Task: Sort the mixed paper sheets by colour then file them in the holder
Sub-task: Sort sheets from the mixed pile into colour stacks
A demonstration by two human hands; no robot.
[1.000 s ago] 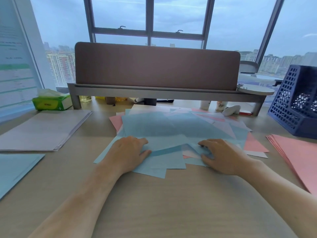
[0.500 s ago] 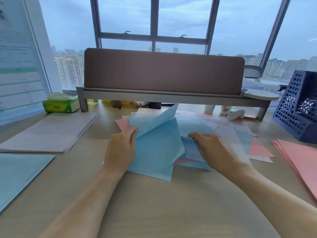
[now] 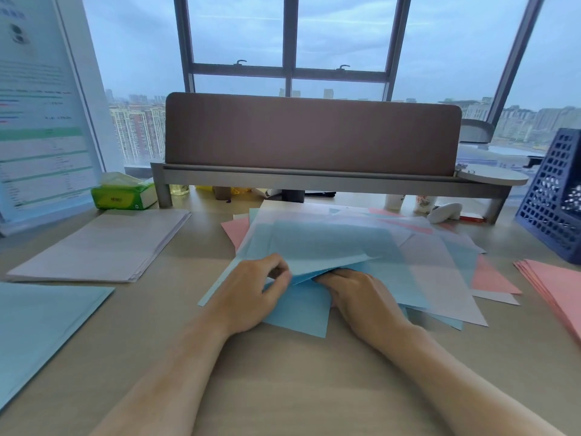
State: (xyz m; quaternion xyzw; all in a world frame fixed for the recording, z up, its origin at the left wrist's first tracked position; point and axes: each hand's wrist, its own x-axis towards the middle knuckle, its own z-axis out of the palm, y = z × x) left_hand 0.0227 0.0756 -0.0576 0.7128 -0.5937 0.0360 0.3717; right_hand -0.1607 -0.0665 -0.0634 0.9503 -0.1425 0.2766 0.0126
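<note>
Overhead, a tall window fills the back of the room, with grey sky and city blocks beyond it. Below it a pale wooden table carries everything. A brown screen stands on a grey shelf across the far edge, and a printed board leans at the far left.

The mixed pile of blue, pink and white sheets lies fanned at the middle of the table, just in front of the shelf. Three sorted stacks lie apart from it: a white stack to the left, a blue stack at the near left edge and a pink stack at the right edge.

The navy lattice holder stands at the far right, behind the pink stack; what is inside it I cannot tell. A green tissue pack sits beside the shelf's left leg.

The left hand pinches the near edge of a lifted blue sheet on top of the pile. The right hand lies flat on the sheets below, its fingers reaching under that raised sheet, tips hidden.
</note>
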